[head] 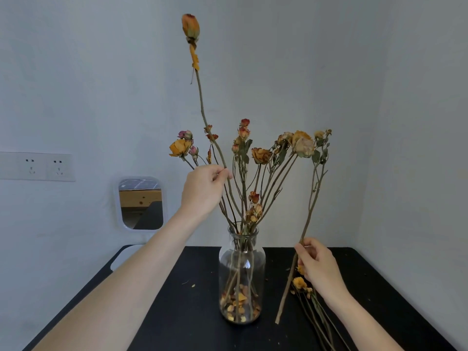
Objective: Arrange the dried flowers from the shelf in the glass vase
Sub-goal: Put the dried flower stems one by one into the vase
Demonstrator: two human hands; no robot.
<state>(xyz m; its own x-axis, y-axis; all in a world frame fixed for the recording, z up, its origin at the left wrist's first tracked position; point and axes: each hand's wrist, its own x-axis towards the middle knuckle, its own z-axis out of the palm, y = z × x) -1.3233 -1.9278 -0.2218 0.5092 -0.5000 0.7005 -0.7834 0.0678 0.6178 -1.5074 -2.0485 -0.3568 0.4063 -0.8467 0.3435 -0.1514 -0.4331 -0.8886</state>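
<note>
While my left hand (202,188) pinches tall stem (200,97) standing in vase (241,269) on bench (177,312), right hand (319,269) grips next stem (309,206) just beside vase; next move: lift it, thread foot into neck.

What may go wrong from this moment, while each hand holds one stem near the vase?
1. The tall stem that the left hand pinches rises far above the other flowers. Once released, it may lean out or fall over.
2. The neck of the glass vase looks crowded, and loose petals lie at its bottom. Pushing in the second stem, which the right hand holds outside the vase, may break more brittle heads.
</note>
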